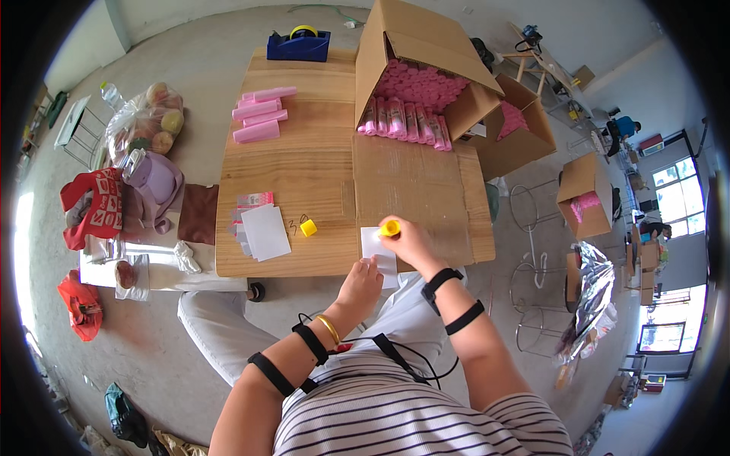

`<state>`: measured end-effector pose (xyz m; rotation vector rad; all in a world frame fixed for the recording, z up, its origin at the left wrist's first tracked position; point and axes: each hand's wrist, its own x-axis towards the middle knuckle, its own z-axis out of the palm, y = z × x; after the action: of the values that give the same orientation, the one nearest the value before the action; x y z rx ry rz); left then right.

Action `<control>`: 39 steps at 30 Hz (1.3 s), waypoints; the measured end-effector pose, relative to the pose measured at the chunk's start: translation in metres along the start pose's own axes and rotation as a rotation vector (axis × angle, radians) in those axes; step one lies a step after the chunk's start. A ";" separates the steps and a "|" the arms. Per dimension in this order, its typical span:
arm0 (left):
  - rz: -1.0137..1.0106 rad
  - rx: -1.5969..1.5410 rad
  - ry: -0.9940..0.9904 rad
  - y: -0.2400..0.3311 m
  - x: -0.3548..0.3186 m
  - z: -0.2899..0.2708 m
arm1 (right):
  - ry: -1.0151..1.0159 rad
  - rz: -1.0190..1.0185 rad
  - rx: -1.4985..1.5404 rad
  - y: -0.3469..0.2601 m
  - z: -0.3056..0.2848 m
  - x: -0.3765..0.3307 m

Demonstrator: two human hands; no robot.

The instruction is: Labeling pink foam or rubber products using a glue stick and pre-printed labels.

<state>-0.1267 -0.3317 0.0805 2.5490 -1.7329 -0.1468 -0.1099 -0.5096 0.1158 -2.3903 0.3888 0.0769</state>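
My right hand (408,245) grips a yellow glue stick (390,227), its round end facing up at me. Beneath it a white paper card (370,240) lies at the front edge of the wooden table (296,167), its near end sticking out past the edge. With bent fingers, my left hand (362,284) holds the card by its left side. To the left, a yellow cap (308,227) stands on the wood. Beside the cap is a stack of white cards (265,232), over several pink and grey printed cards (254,201).
Several pink rolls (258,121) lie at the far left of the table, below a blue tape dispenser (299,45). An open cardboard box (426,38) full of pink rolls stands at the back right, over a flat cardboard sheet (411,175). More boxes (525,144) stand beyond.
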 end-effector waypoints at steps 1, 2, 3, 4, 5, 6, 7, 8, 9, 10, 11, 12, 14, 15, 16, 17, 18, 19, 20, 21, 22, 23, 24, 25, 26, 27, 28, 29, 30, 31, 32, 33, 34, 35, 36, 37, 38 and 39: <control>0.006 0.005 -0.007 0.000 0.000 0.000 | 0.063 0.003 0.001 0.004 -0.005 -0.003; 0.006 0.004 -0.008 0.000 0.000 0.001 | 0.062 0.003 0.001 0.007 -0.006 -0.004; -0.003 0.004 0.011 0.000 -0.001 0.003 | 0.050 -0.009 0.007 0.009 -0.005 -0.004; -0.012 0.003 0.029 0.000 -0.001 0.004 | 0.038 -0.020 0.013 0.006 -0.006 -0.005; -0.011 0.003 0.029 0.000 -0.001 0.005 | 0.009 -0.047 0.058 0.000 0.001 -0.005; -0.015 -0.026 0.045 0.000 0.000 0.006 | 0.009 -0.047 0.059 -0.005 0.009 -0.006; -0.022 -0.055 0.060 -0.001 0.000 0.006 | -0.006 -0.078 0.029 -0.013 0.016 -0.006; -0.025 -0.055 0.058 0.000 0.000 0.006 | -0.021 -0.109 0.000 -0.018 0.020 -0.008; -0.019 -0.068 0.017 0.001 0.002 0.006 | -0.012 -0.137 -0.003 -0.021 0.021 -0.012; -0.013 -0.079 -0.022 0.001 0.003 0.006 | -0.014 -0.140 -0.003 -0.022 0.019 -0.015; -0.016 -0.079 -0.021 0.001 0.003 0.006 | -0.052 -0.126 -0.023 -0.022 0.016 -0.018; -0.030 -0.048 -0.010 0.001 0.001 0.007 | -0.091 -0.112 -0.044 -0.021 0.013 -0.020; -0.036 -0.018 0.002 0.002 0.001 0.006 | -0.084 -0.073 -0.030 -0.016 0.007 -0.021; -0.032 0.011 0.028 0.002 0.001 0.007 | -0.079 -0.037 -0.016 -0.014 0.006 -0.022; -0.030 0.040 0.051 0.002 -0.001 0.006 | -0.080 -0.035 -0.014 -0.018 0.007 -0.022; -0.028 0.040 0.049 0.002 -0.001 0.006 | -0.081 -0.072 -0.016 -0.024 0.010 -0.023; -0.017 -0.005 0.038 0.002 -0.001 0.006 | -0.082 -0.109 -0.018 -0.028 0.012 -0.025; -0.003 -0.049 0.030 0.001 0.000 0.005 | -0.080 -0.107 -0.018 -0.026 0.012 -0.025; -0.001 -0.049 0.030 0.002 0.000 0.004 | -0.072 -0.123 -0.011 -0.022 0.014 -0.025; 0.005 -0.044 0.020 0.002 0.000 0.003 | -0.064 -0.139 -0.005 -0.019 0.015 -0.026; 0.006 -0.038 0.010 0.002 0.000 0.002 | -0.065 -0.141 -0.005 -0.016 0.013 -0.027; 0.004 -0.038 0.011 0.002 0.000 0.006 | -0.060 -0.085 0.009 -0.011 0.007 -0.029; -0.014 -0.018 0.050 0.002 -0.001 0.012 | -0.055 -0.029 0.024 -0.004 0.000 -0.030; -0.026 0.002 0.090 0.002 0.000 0.011 | -0.050 -0.019 0.039 0.004 -0.005 -0.030; -0.022 0.001 0.092 0.002 0.001 0.009 | -0.046 -0.016 0.037 0.011 -0.009 -0.031; 0.000 -0.010 0.058 0.000 0.002 0.007 | -0.022 -0.013 0.048 0.018 -0.013 -0.030; 0.017 -0.019 0.021 -0.001 0.002 0.004 | -0.002 -0.012 0.061 0.021 -0.015 -0.030; 0.016 -0.017 0.020 -0.002 0.001 0.005 | 0.011 -0.006 0.078 0.023 -0.015 -0.028; 0.003 -0.028 0.055 -0.003 0.001 0.008 | 0.010 -0.009 0.082 0.024 -0.016 -0.025; -0.019 -0.032 0.086 -0.005 -0.003 0.010 | 0.016 0.002 0.086 0.021 -0.014 -0.020; -0.036 -0.018 0.076 -0.005 -0.006 0.011 | 0.020 0.008 0.093 0.017 -0.012 -0.016; -0.004 0.063 0.032 -0.001 -0.007 0.010 | 0.039 -0.027 0.112 0.018 -0.011 -0.012; 0.017 0.161 -0.018 -0.004 -0.008 0.009 | 0.028 -0.065 0.144 0.020 -0.010 -0.008; -0.004 0.230 0.008 -0.002 -0.008 0.023 | 0.039 -0.044 0.223 0.025 -0.005 0.000; -0.009 0.298 0.047 0.004 0.002 0.035 | 0.061 -0.017 0.291 0.034 -0.007 0.008; 0.060 0.281 0.005 0.009 0.008 0.030 | 0.123 -0.043 0.235 0.048 -0.009 0.011; 0.142 0.223 -0.024 0.008 0.010 0.007 | 0.147 -0.041 0.177 0.056 -0.014 0.012; 0.120 0.215 -0.058 0.007 0.008 0.000 | 0.150 -0.068 0.134 0.046 -0.014 0.015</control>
<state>-0.1303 -0.3416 0.0808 2.5966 -2.0194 -0.0303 -0.1103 -0.5553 0.0948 -2.2812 0.3694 -0.1552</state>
